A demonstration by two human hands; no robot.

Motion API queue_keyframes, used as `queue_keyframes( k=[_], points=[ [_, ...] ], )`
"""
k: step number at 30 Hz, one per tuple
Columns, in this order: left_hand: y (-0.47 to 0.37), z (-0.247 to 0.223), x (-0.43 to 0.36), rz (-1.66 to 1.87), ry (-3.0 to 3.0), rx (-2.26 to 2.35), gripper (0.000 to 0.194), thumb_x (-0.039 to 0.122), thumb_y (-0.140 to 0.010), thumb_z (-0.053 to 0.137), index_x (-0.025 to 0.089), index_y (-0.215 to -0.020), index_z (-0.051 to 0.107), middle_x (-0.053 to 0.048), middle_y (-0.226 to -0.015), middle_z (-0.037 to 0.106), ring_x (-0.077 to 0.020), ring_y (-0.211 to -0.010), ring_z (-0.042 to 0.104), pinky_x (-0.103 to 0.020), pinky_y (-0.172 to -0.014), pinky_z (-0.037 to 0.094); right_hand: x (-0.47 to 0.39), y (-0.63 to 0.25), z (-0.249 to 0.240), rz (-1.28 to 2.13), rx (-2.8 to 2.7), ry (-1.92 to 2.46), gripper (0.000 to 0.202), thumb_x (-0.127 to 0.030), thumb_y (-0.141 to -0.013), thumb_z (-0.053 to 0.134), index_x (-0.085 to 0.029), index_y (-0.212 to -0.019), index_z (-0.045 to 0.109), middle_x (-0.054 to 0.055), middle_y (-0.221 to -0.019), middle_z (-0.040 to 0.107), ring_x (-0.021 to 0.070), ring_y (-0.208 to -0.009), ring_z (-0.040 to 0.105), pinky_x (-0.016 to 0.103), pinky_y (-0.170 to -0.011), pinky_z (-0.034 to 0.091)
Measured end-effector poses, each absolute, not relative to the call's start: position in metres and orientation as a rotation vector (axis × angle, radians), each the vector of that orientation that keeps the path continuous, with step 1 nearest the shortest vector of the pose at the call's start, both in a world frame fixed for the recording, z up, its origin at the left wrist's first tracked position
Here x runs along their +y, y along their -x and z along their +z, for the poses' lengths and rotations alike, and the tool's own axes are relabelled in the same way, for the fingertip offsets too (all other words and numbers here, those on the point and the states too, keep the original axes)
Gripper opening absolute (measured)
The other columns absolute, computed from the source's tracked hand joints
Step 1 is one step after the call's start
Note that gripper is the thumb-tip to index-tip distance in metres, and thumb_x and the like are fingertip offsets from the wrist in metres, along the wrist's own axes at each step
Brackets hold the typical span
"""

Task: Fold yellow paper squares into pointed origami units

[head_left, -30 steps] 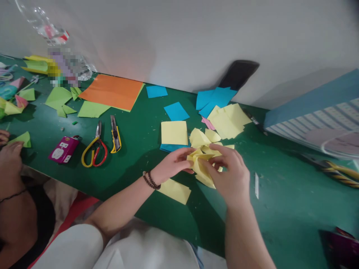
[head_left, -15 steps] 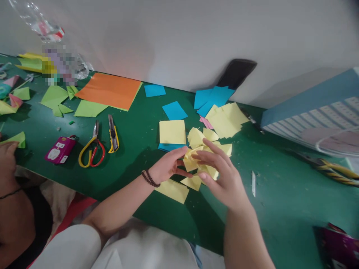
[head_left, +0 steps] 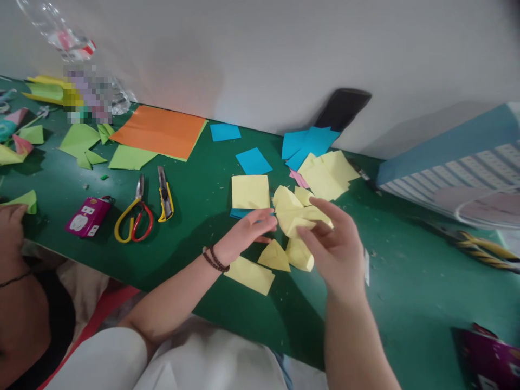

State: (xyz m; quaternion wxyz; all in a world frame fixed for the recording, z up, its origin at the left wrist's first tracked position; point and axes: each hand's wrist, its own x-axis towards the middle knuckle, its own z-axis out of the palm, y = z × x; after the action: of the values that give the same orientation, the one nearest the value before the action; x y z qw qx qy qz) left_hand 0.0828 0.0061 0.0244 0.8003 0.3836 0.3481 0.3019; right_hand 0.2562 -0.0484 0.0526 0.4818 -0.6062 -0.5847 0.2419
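Observation:
My right hand [head_left: 335,244] has its thumb and fingers closed on a folded piece of yellow paper [head_left: 301,223], above a loose cluster of folded yellow pieces. Just left of it, my left hand [head_left: 248,230] holds nothing, its fingers stretched out beside the cluster. Between the hands lie a small yellow paper cone [head_left: 275,257] and a yellow paper strip [head_left: 251,275]. A square yellow pad [head_left: 251,191] rests on blue paper beyond my left hand. Parts of the folded pieces are hidden behind my right fingers.
On the green table [head_left: 195,216] lie scissors [head_left: 134,219], a box cutter [head_left: 165,195], a purple box [head_left: 88,216] and orange paper [head_left: 158,132]. Yellow sheets [head_left: 329,176] and pliers [head_left: 479,246] lie to the right, near a blue box [head_left: 455,157]. Another person's hand [head_left: 12,225] is at far left.
My right hand has moved slightly right and closed on a folded yellow paper piece. My left hand has drawn back a little from the pieces, its fingers now free.

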Motion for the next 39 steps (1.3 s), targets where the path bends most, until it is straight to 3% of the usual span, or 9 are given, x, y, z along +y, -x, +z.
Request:
queue_keyframes(
  k=[3, 7, 11, 15, 20, 23, 26, 32, 39],
  points=[
    [-0.082, 0.027, 0.007, 0.695, -0.986, 0.738, 0.065, 0.043, -0.072, 0.079, 0.023, -0.129, 0.054, -0.012, -0.138, 0.052, -0.0295, -0.129, 0.047, -0.043, -0.104, 0.043, -0.047, -0.257, 0.053, 0.826, -1.310, 1.483, 0.049, -0.032, -0.084, 0.065, -0.034, -0.131, 0.049, 0.007, -0.133, 0.058, 0.0199, -0.103, 0.065, 0.034, -0.079, 0.058],
    [-0.084, 0.025, 0.010, 0.642, -0.944, 0.747, 0.063, 0.030, -0.072, 0.080, 0.018, -0.128, 0.054, -0.012, -0.120, 0.061, -0.0256, -0.111, 0.059, -0.043, -0.097, 0.047, -0.043, -0.255, 0.047, 0.935, -1.295, 1.536, 0.048, -0.038, -0.084, 0.065, -0.034, -0.129, 0.049, 0.006, -0.132, 0.058, 0.0183, -0.095, 0.067, 0.037, -0.081, 0.057],
    [-0.085, 0.019, 0.013, 0.664, -0.756, 0.864, 0.054, 0.014, -0.072, 0.076, 0.013, -0.121, 0.055, -0.010, -0.104, 0.066, -0.0193, -0.091, 0.064, -0.036, -0.083, 0.053, -0.044, -0.260, 0.049, 0.603, -1.436, 1.654, 0.043, -0.038, -0.086, 0.061, -0.029, -0.127, 0.052, 0.008, -0.121, 0.063, 0.0200, -0.094, 0.066, 0.039, -0.082, 0.056],
    [-0.081, 0.019, 0.016, 0.684, -0.680, 0.965, 0.045, 0.010, -0.076, 0.070, 0.013, -0.118, 0.055, -0.008, -0.102, 0.065, -0.0173, -0.089, 0.065, -0.030, -0.075, 0.055, -0.060, -0.271, 0.056, 0.117, -2.019, 1.627, 0.024, -0.024, -0.087, 0.057, -0.026, -0.110, 0.064, 0.007, -0.115, 0.067, 0.0266, -0.108, 0.059, 0.048, -0.092, 0.049],
    [-0.079, 0.021, 0.017, 0.686, -0.693, 0.954, 0.040, 0.009, -0.078, 0.067, 0.014, -0.116, 0.057, -0.008, -0.101, 0.065, -0.0172, -0.088, 0.065, -0.030, -0.075, 0.055, -0.073, -0.269, 0.044, -0.040, -2.443, 1.561, 0.024, -0.011, -0.087, 0.051, -0.022, -0.096, 0.070, 0.009, -0.123, 0.066, 0.0320, -0.123, 0.052, 0.050, -0.093, 0.047],
    [-0.080, 0.022, 0.016, 0.688, -0.691, 0.954, 0.036, 0.007, -0.079, 0.063, 0.014, -0.114, 0.058, -0.006, -0.096, 0.064, -0.0154, -0.085, 0.064, -0.029, -0.073, 0.054, -0.074, -0.271, 0.045, 0.130, -2.375, 1.472, 0.020, -0.018, -0.091, 0.050, -0.023, -0.085, 0.069, 0.006, -0.111, 0.071, 0.0285, -0.119, 0.056, 0.047, -0.093, 0.049],
    [-0.081, 0.023, 0.015, 0.711, -0.667, 0.910, 0.036, 0.004, -0.078, 0.060, 0.014, -0.112, 0.060, -0.003, -0.089, 0.062, -0.0128, -0.080, 0.062, -0.028, -0.074, 0.053, -0.077, -0.281, 0.060, 0.539, -2.145, 1.496, 0.018, -0.033, -0.092, 0.053, -0.025, -0.096, 0.068, 0.005, -0.099, 0.072, 0.0227, -0.100, 0.065, 0.037, -0.081, 0.055],
    [-0.082, 0.026, 0.013, 0.669, -0.617, 0.776, 0.034, 0.003, -0.076, 0.059, 0.014, -0.109, 0.061, -0.007, -0.101, 0.063, -0.0145, -0.085, 0.062, -0.027, -0.074, 0.055, -0.059, -0.286, 0.072, 1.238, -1.625, 1.676, 0.039, -0.054, -0.080, 0.064, -0.024, -0.104, 0.066, 0.004, -0.081, 0.069, 0.0169, -0.067, 0.062, 0.029, -0.058, 0.051],
    [-0.080, 0.023, 0.015, 0.579, -0.500, 0.665, 0.025, 0.019, -0.086, 0.054, 0.012, -0.108, 0.063, -0.011, -0.102, 0.061, -0.0183, -0.084, 0.062, -0.028, -0.063, 0.058, -0.035, -0.262, 0.067, 1.200, -1.401, 1.719, 0.043, -0.049, -0.075, 0.068, -0.022, -0.108, 0.065, 0.002, -0.077, 0.064, 0.0154, -0.066, 0.060, 0.028, -0.060, 0.049]
  ],
)
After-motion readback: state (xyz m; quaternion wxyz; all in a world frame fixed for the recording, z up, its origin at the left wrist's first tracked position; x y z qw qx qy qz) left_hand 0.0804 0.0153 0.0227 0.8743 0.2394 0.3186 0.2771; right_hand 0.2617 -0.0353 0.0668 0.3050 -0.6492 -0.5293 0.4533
